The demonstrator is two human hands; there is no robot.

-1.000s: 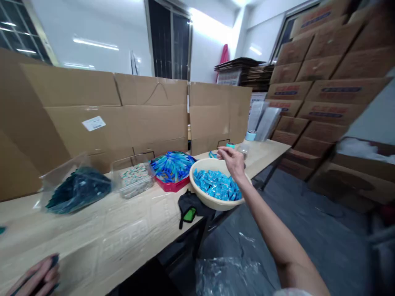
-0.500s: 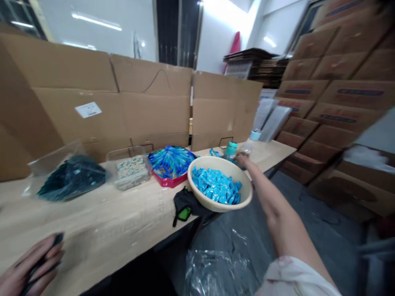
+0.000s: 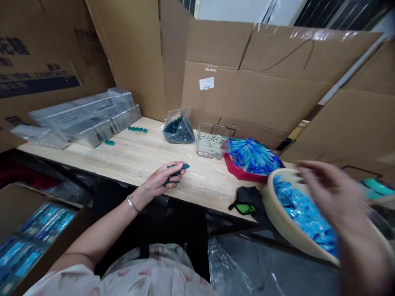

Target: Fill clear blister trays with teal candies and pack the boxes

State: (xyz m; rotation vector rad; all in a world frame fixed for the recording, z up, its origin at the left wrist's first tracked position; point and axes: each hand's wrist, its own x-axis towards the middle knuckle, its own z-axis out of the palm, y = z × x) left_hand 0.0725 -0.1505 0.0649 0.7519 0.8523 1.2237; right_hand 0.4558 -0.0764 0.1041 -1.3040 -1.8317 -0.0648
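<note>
My left hand [image 3: 165, 179] is closed over the front part of the table, gripping several small dark green pieces [image 3: 185, 166] that stick out between its fingers. My right hand [image 3: 335, 195] is smeared by motion above the cream bowl [image 3: 279, 220], which is heaped with shiny blue packets [image 3: 304, 211]; whether its fingers hold anything cannot be made out. Beyond my left hand stand an open plastic bag of dark green pieces [image 3: 179, 130] and a clear box of small pale and teal bits [image 3: 211, 142]. A red tray [image 3: 234, 166] carries a pile of blue slender pieces [image 3: 253, 154].
Clear plastic cases [image 3: 101, 111] are stacked at the table's left end, near a row of green pieces [image 3: 137, 129]. A black and green cloth item [image 3: 247, 199] lies beside the bowl. Cardboard panels [image 3: 212, 98] wall the back. An open carton [image 3: 61, 246] stands lower left.
My view has swung left. The right hand has come back from the table's far right end to over the bowl. My left hand still grips dark pieces.
</note>
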